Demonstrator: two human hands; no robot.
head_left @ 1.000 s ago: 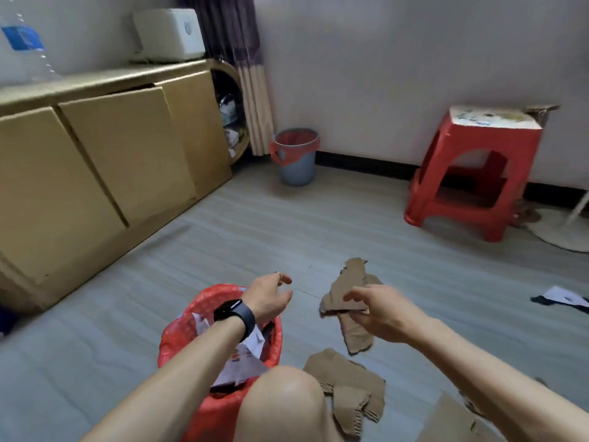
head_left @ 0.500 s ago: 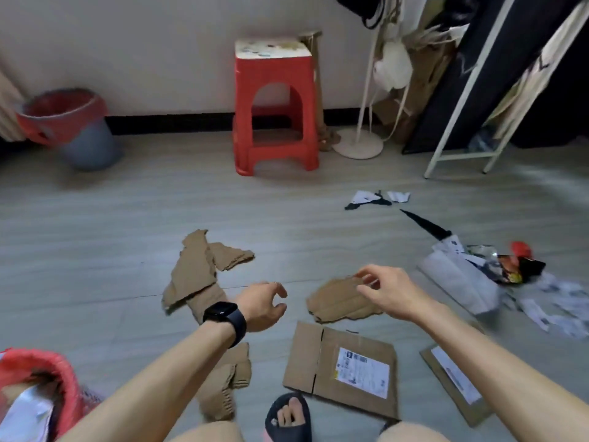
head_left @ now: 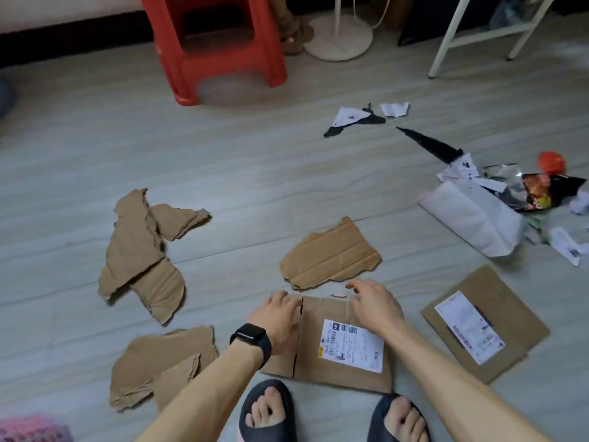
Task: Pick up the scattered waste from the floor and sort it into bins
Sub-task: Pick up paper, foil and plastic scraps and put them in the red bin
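Note:
A flat cardboard piece with a white shipping label (head_left: 322, 314) lies on the floor just in front of my feet. My left hand (head_left: 277, 317), with a black watch on the wrist, rests on its left part, fingers reaching the far edge. My right hand (head_left: 373, 307) hovers over the far edge with fingers spread and arched, touching the cardboard. Neither hand visibly grips it. A torn cardboard scrap (head_left: 331, 253) lies just beyond. The red-lined bin (head_left: 28, 429) shows only as a blur at the bottom left corner.
More torn cardboard lies at the left (head_left: 140, 253) and lower left (head_left: 162, 362); another labelled cardboard (head_left: 484, 323) is at the right. Paper, a white bag (head_left: 471, 215) and a snack wrapper (head_left: 541, 189) are scattered far right. A red stool (head_left: 216, 43) and a white round stand base (head_left: 338, 43) are behind.
My view has swung right and down from the red bin to the floor. Both hands have come down from mid-air onto the labelled cardboard near my feet.

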